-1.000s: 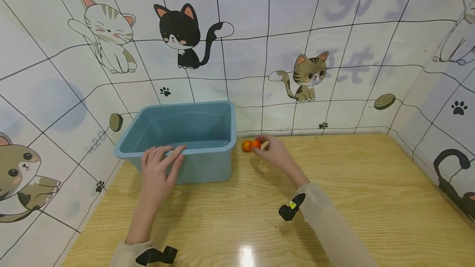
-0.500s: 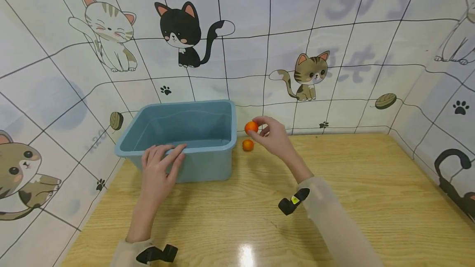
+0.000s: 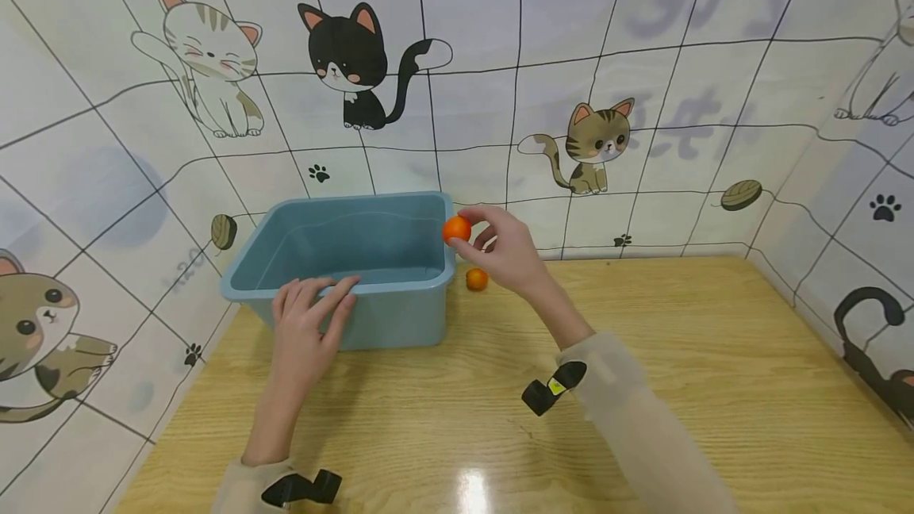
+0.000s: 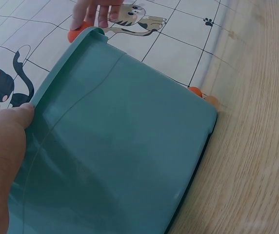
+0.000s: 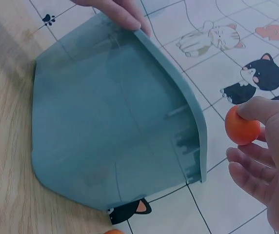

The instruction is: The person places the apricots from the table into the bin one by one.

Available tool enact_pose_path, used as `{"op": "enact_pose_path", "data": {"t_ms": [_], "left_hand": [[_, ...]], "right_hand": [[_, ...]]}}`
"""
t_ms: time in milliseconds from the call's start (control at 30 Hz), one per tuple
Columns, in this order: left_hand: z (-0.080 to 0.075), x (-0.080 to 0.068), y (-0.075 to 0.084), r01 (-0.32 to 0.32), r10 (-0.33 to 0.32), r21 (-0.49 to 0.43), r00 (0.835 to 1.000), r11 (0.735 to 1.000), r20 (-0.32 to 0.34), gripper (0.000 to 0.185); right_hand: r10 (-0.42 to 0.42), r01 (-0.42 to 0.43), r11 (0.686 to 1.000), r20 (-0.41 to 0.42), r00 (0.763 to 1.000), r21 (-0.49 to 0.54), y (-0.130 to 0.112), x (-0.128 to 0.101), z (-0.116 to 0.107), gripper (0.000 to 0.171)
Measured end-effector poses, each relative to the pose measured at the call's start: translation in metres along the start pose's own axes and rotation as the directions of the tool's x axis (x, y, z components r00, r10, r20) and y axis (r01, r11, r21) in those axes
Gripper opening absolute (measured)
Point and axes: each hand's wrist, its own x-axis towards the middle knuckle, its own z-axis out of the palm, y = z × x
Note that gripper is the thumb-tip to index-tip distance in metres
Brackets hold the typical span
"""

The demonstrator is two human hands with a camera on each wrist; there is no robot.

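Observation:
A blue plastic bin stands on the table against the wall. My left hand grips its front rim, fingers over the edge and thumb outside, as the left wrist view also shows. My right hand pinches a small tangerine between thumb and fingertips, at the height of the bin's right rim and just beside it. In the right wrist view this tangerine is round and smooth, with the other fingers loosely bent below. A second tangerine lies on the table, close to the bin's right side.
The wooden table reaches to a wall sheet printed with cats and grid lines, which rises behind and at both sides. Small black cameras are strapped to both wrists.
My right hand has lifted one tangerine off the table from beside the other, then carried it up and left toward the bin's right rim. My left hand has stayed on the bin.

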Motion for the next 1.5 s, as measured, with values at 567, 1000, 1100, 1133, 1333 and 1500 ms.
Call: {"op": "enact_pose_path", "data": {"t_ms": [567,1000,1100,1133,1333,1500], "left_hand": [[0.000,-0.001,-0.003,0.008,-0.009,0.023,0.999,1.000,0.035,0.031],[-0.001,-0.001,-0.003,0.009,-0.009,0.017,0.999,1.000,0.038,0.033],[-0.001,-0.001,-0.003,0.004,-0.005,0.016,1.000,1.000,0.027,0.034],[-0.001,-0.001,-0.003,0.002,-0.002,0.016,1.000,1.000,0.023,0.034],[-0.001,-0.001,-0.003,-0.004,0.003,0.018,1.000,1.000,0.015,0.038],[0.000,-0.001,-0.004,-0.008,0.007,0.016,1.000,1.000,0.022,0.038]], "right_hand": [[-0.122,0.126,0.990,0.076,0.990,-0.057,-0.021,0.005,0.020,0.037],[-0.105,0.112,0.989,0.080,0.991,-0.093,-0.016,0.001,0.020,0.042],[-0.100,0.106,0.991,0.077,0.992,-0.085,-0.014,0.001,0.020,0.042],[-0.098,0.104,0.991,0.076,0.992,-0.084,-0.013,0.000,0.019,0.042],[-0.063,0.067,0.996,0.056,0.996,-0.059,-0.008,0.000,0.016,0.043],[-0.016,0.016,1.000,0.003,1.000,0.001,0.001,0.000,0.008,0.041]]}}
